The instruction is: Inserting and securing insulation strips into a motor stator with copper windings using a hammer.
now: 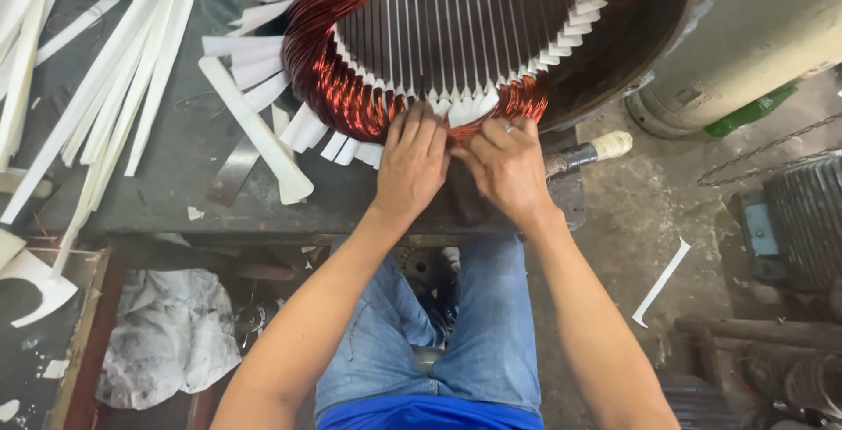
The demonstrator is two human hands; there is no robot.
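A: Where are the hands?

B: Both press on the near edge of the copper winding, a thick ring of red-brown wire packed into a large motor stator that lies on its side on the counter. The left hand lies palm down, fingers bent over the wire. The right hand pinches something small at the coil's edge; what it is, I cannot tell.

A: Why so close together?

B: I judge they work one spot, where white insulation strips stick out between the slots. Both forearms reach straight forward from the lap.

A: And around it?

B: Loose white paper strips lie left on the counter.
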